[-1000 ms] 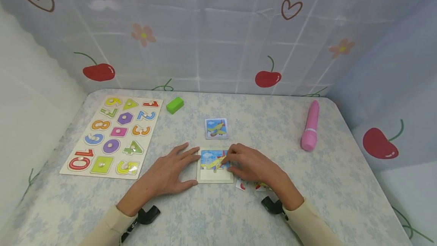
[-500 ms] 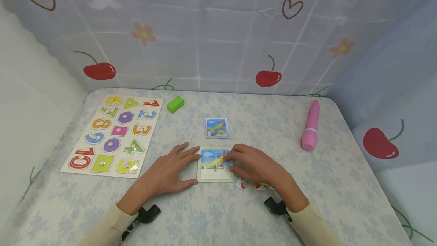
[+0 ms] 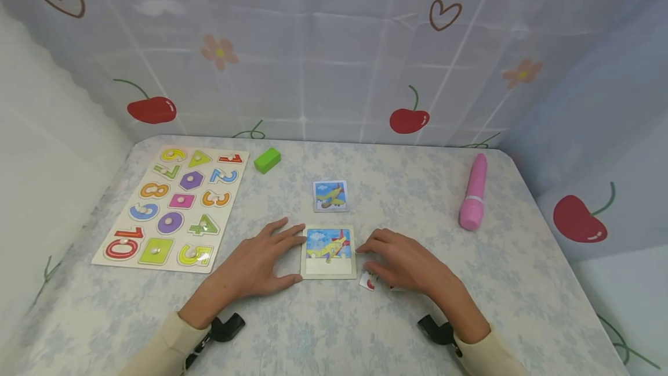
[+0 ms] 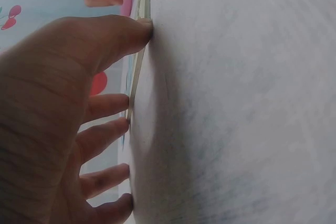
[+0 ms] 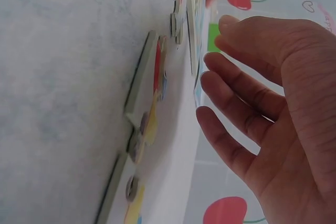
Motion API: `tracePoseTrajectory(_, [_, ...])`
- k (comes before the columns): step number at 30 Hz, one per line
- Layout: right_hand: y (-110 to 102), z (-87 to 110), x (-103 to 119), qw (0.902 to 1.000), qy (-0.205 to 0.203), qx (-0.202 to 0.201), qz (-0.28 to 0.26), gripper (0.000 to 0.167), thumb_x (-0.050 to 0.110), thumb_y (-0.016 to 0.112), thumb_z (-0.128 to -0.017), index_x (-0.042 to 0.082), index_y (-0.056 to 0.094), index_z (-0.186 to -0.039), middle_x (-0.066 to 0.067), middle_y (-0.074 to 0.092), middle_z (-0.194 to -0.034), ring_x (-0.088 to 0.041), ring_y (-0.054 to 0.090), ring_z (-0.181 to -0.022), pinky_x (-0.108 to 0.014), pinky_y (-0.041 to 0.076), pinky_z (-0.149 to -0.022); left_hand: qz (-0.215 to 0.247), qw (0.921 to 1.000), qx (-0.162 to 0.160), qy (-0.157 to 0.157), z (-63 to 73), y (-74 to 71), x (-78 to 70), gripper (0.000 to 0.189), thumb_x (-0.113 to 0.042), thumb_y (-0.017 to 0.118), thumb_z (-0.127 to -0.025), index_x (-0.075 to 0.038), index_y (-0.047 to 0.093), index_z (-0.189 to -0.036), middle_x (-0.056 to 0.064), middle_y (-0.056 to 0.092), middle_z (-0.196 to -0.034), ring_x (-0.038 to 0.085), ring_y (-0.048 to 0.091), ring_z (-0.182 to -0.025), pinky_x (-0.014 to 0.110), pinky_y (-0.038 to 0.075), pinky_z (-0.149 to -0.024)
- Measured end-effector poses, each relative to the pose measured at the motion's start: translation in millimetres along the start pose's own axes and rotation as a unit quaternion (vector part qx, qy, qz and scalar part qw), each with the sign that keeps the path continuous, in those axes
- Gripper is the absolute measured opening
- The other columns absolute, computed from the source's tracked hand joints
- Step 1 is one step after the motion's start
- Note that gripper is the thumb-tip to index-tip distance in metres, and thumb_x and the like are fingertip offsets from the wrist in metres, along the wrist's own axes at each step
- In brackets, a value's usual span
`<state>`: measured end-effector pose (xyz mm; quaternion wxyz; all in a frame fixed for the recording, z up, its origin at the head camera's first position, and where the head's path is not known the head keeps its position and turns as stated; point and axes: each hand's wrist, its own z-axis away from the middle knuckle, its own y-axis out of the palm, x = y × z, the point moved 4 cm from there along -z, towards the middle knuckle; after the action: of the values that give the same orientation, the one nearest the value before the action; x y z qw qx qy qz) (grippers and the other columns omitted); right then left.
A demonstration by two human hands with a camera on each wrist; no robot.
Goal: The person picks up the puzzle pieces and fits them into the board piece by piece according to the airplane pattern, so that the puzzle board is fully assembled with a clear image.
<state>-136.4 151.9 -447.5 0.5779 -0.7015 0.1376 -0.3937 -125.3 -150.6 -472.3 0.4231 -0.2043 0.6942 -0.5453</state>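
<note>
A small square puzzle board (image 3: 330,268) lies in front of me, its upper part filled with joined pieces showing a yellow airplane (image 3: 330,245) on blue sky. Its lower strip is bare. My left hand (image 3: 256,263) rests at the board's left side, thumb and fingertips against the edge; the left wrist view shows the thumb (image 4: 134,30) on that edge. Just right of the board hovers my right hand (image 3: 404,260), fingers loosely bent and holding nothing. Loose jigsaw pieces (image 3: 367,281) lie beneath it, partly hidden; the right wrist view shows several, including a red-and-yellow one (image 5: 152,93).
Behind the board lies an airplane picture card (image 3: 330,196). A number-and-shape peg board (image 3: 200,237) occupies the left side, with a green block (image 3: 267,161) beside its top corner. Toward the right lies a pink wand-shaped object (image 3: 474,193). A printed curtain (image 3: 334,74) hangs behind the table.
My right hand has drawn back from the puzzle board to the right and toward me, uncovering the airplane's red tail piece in the board. My left hand has stayed put.
</note>
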Motion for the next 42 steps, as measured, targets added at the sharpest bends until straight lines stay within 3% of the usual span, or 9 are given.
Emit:
tracePoseTrajectory(16, [10.0, 24.3, 4.6, 0.9995, 0.008, -0.029, -0.002, 0.025, 0.033, 0.087, -0.094, 0.02, 0.081, -0.115, 0.011, 0.064, -0.109, -0.002, 0.055, -0.089, -0.027, 0.053, -0.077, 0.003, 1.0, -0.001, -0.002, 1.3, 1.3, 0.5, 0.075, -0.058, 0.078, -0.093, -0.021, 0.058, -0.156, -0.002, 0.044, -0.17, 0.035, 0.036, -0.159, 0.059, 0.059, -0.094])
tracePoseTrajectory(21, [14.4, 28.2, 6.5, 0.9995, 0.011, -0.028, -0.002, 0.032, 0.039, 0.09, -0.089, 0.022, 0.08, -0.115, 0.011, 0.063, -0.112, -0.001, 0.052, -0.089, -0.025, 0.051, -0.075, 0.006, 1.0, -0.005, 0.004, 2.1, 2.1, -0.2, 0.075, -0.056, 0.079, -0.093, -0.02, 0.059, -0.156, -0.002, 0.045, -0.17, 0.036, 0.037, -0.158, 0.059, 0.059, -0.093])
tracePoseTrajectory(28, [14.9, 28.6, 9.2, 0.9992, 0.012, -0.036, 0.013, 0.031, 0.034, 0.092, -0.088, 0.023, 0.08, -0.113, 0.011, 0.064, -0.115, -0.003, 0.056, -0.095, -0.027, 0.053, -0.076, -0.004, 0.9998, -0.015, 0.009, 1.6, 2.1, 0.0, 0.074, -0.057, 0.079, -0.093, -0.02, 0.06, -0.155, -0.001, 0.046, -0.169, 0.037, 0.038, -0.157, 0.058, 0.06, -0.092])
tracePoseTrajectory(35, [15.9, 26.4, 11.2, 0.9992, 0.02, -0.033, 0.005, 0.021, 0.028, 0.089, -0.091, 0.023, 0.079, -0.109, 0.01, 0.064, -0.116, -0.003, 0.053, -0.09, -0.025, 0.052, -0.074, -0.003, 0.9999, -0.013, 0.009, 1.6, 2.4, 0.2, 0.075, -0.057, 0.079, -0.093, -0.02, 0.059, -0.155, -0.001, 0.046, -0.169, 0.037, 0.039, -0.157, 0.058, 0.06, -0.093])
tracePoseTrajectory(42, [16.6, 24.2, 12.5, 0.9991, 0.016, -0.036, 0.016, 0.019, 0.027, 0.087, -0.092, 0.022, 0.077, -0.107, 0.01, 0.065, -0.117, -0.005, 0.06, -0.1, -0.03, 0.057, -0.081, -0.003, 0.9998, -0.015, 0.01, 1.1, 2.3, 0.5, 0.074, -0.056, 0.078, -0.094, -0.019, 0.059, -0.155, 0.0, 0.047, -0.169, 0.038, 0.039, -0.157, 0.058, 0.06, -0.094])
